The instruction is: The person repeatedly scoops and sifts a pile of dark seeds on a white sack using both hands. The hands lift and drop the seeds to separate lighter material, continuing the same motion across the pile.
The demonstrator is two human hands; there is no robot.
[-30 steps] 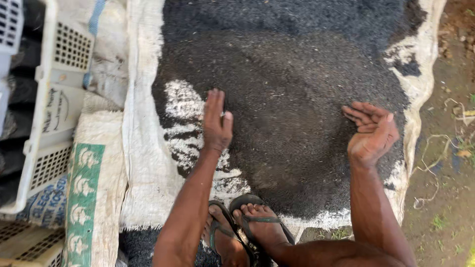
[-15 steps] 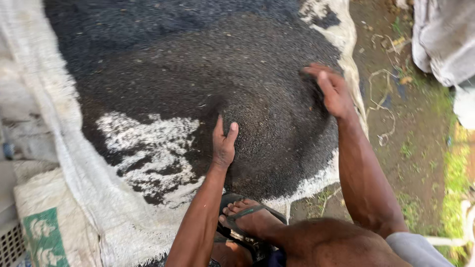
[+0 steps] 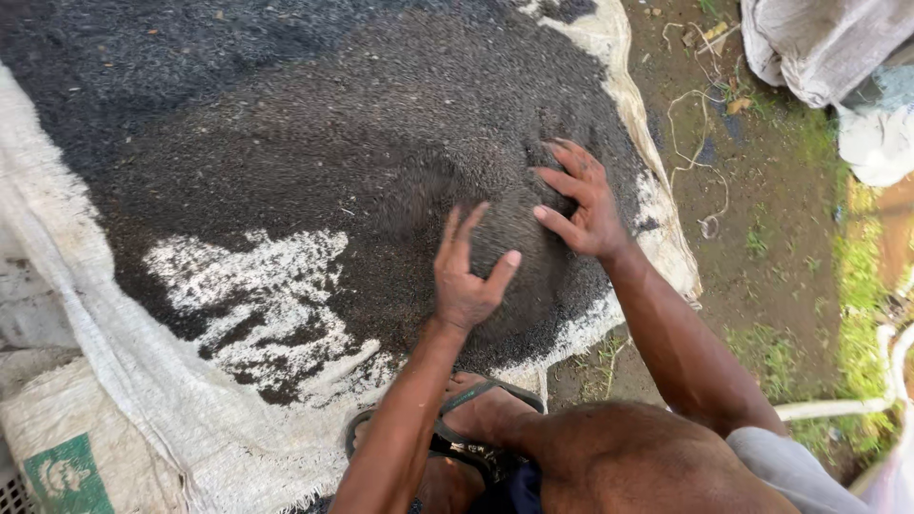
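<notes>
Scooping into one heap of small dark seeds spread over a white woven sheet, with two bare hands: left hand open, fingers spread, palm on the heap's near slope; right hand open too, fingers splayed and cupped against the heap's right side. Likely risk: seeds pushed past the sheet's right edge onto the bare ground, lying just beside that hand. One sandalled foot at the heap's near edge.

hands: left hand and right hand now close together, were well apart | right moved inward, fingers spread on heap of fine dark grain | grain mounded between palms | view shifted right
</notes>
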